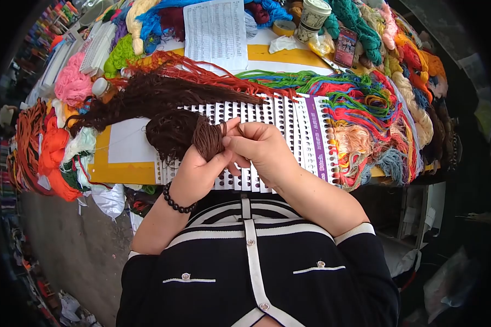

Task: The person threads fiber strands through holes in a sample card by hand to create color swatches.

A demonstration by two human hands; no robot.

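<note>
My left hand (197, 171), with a dark beaded bracelet at the wrist, is closed around a bundle of dark brown thread (208, 140). The bundle's loose part (172, 136) spreads to the left over the table. Close against it, my right hand (267, 147) pinches at the bundle's looped end with thumb and forefinger; a brown strand seems to be between them. Under both hands lie overlapping white thread cards (245, 177) with rows of punched holes. A purple printed strip (316, 136) runs along the rightmost card.
Behind the cards lie long brown thread (163, 90) and red thread (213, 76). Multicoloured skeins (360, 98) are heaped on the right. A printed sheet (215, 32), a paper cup (314, 16), a phone (346, 46) and scissors (333, 65) are at the back.
</note>
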